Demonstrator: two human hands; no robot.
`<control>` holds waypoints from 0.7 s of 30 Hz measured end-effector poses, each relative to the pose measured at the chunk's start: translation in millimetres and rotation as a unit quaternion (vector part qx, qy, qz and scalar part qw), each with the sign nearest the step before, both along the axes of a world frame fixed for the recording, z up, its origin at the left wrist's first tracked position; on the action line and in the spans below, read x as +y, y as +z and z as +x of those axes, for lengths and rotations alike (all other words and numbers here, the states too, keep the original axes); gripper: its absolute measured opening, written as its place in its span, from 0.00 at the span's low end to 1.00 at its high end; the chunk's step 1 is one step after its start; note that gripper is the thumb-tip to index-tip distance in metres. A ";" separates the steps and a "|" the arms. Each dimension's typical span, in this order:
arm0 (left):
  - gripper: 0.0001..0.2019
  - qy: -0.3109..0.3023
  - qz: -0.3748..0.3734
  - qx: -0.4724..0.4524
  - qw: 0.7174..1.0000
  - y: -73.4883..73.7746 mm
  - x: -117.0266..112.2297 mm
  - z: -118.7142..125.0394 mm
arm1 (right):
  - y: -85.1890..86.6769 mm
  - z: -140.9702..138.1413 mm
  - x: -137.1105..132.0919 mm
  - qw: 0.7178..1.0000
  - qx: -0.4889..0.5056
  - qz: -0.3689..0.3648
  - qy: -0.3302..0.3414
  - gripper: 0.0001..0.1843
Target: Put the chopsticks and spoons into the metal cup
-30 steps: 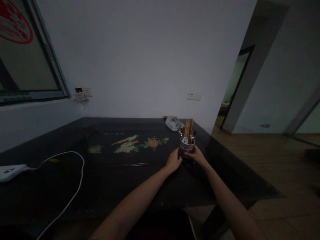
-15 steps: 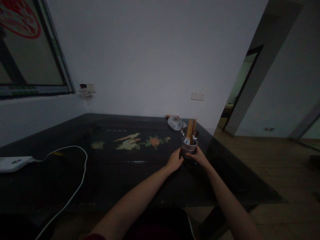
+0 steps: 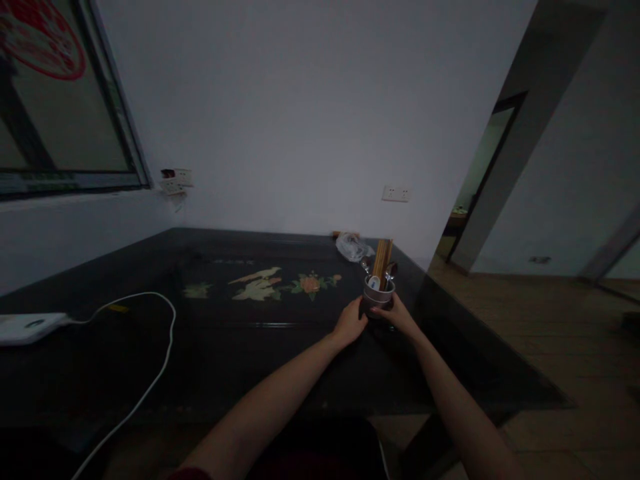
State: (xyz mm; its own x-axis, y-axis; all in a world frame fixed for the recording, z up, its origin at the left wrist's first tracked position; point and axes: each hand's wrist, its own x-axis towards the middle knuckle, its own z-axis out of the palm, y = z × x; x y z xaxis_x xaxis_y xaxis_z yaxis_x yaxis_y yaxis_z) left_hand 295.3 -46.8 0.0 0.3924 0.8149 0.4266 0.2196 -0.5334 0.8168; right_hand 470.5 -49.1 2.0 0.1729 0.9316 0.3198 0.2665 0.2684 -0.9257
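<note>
A round utensil holder (image 3: pixel 379 299) stands upright on the right part of the dark table. My left hand (image 3: pixel 351 323) is wrapped round its left side, and my right hand (image 3: pixel 397 315) grips its right side with the thumb across the front. Several wooden chopsticks (image 3: pixel 382 261) rise from the holder. Metal spoons (image 3: pixel 391 270) lean out at its sides, and a white spoon (image 3: pixel 374 283) sits at the front of the opening. The fingers behind the holder are hidden.
Behind the holder, a crumpled clear plastic bag (image 3: pixel 352 247) lies near the wall. The dark table (image 3: pixel 280 380) has a bird-and-flower pattern. At left, a white device (image 3: pixel 33 328) trails a white cable (image 3: pixel 170 340) over the front edge. A wall socket (image 3: pixel 396 193) is above the table.
Both hands stay on the utensil holder, which has not visibly moved. Only a very slight shift of the whole view shows.
</note>
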 end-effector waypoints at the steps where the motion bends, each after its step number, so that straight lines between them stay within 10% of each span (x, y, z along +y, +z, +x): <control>1: 0.27 -0.001 -0.005 -0.003 1.000 0.0 -0.1 -0.1 | -0.5 0.2 0.1 1.000 0.000 -0.001 0.003 0.40; 11: 0.19 -0.078 -0.003 0.151 0.986 31.9 7.4 -24.0 | 11.0 12.9 -10.0 0.998 -0.026 -0.036 -0.033 0.43; 17: 0.14 -0.079 0.010 0.169 0.982 48.6 0.4 -94.5 | 49.3 13.3 -53.2 0.962 -0.187 0.052 -0.195 0.14; 21: 0.12 -0.084 -0.042 0.209 0.973 47.2 -12.1 -140.1 | 80.3 -35.4 -70.0 0.958 -0.224 0.109 -0.138 0.15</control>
